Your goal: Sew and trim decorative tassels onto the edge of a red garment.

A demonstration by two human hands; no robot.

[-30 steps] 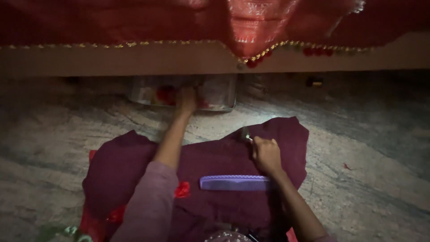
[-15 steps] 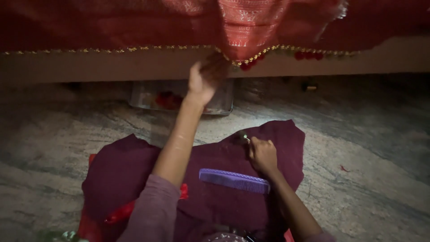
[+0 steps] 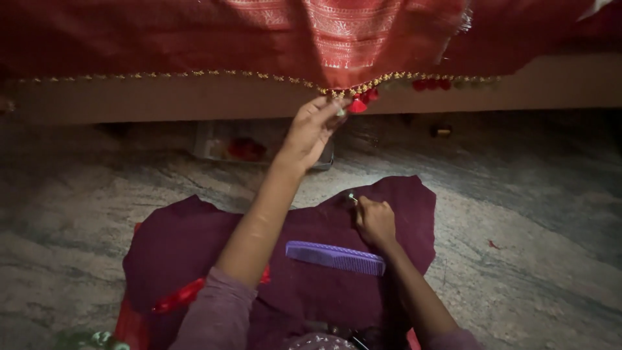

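Left hand is pinching the red cloth's tassel; right hand, below it, is gripping something tiny, hard to identify.

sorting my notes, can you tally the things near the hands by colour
Red: 2, hanging cloth with tassel at the left hand
Maroon: 1, floor cloth
Purple: 1, comb beside the right hand
Total: 4
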